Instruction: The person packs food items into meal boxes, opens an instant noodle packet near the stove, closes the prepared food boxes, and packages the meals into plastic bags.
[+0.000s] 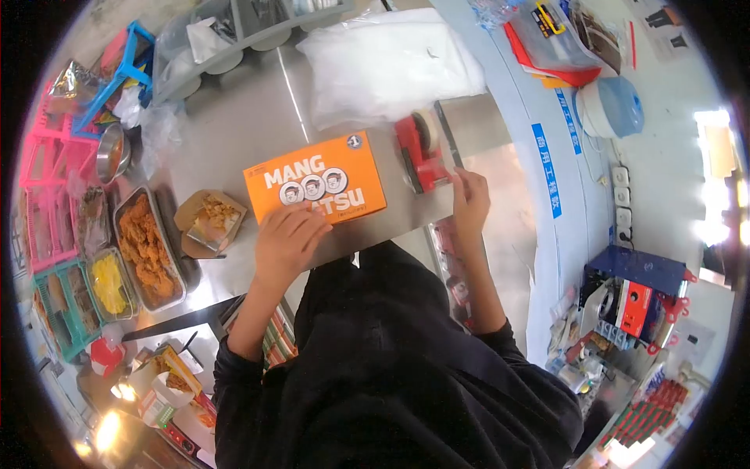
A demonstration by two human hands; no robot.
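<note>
A closed orange box (pixel 363 168) printed "MANG ATSU" lies on the steel counter in front of me. My left hand (pixel 291 241) rests on its near left corner, with the fingers stretched over the lid. At the right stands a red tape dispenser (pixel 412 152) holding a roll of tape. My right hand (pixel 471 205) is at the dispenser's near end, thumb and fingertips pinched together; whatever is between them is too small to make out. Left of the box sits an open brown carton (pixel 195 209) with food and a small packet inside.
To the left are a metal tray of fried chicken (pixel 144 250), a tub of yellow strips (pixel 109 285), a steel bowl (pixel 114 152) and pink baskets (pixel 51 180). White plastic bags (pixel 391 66) lie at the back, beside a grey divided bin (pixel 187 66). A pale blue wall runs along the right.
</note>
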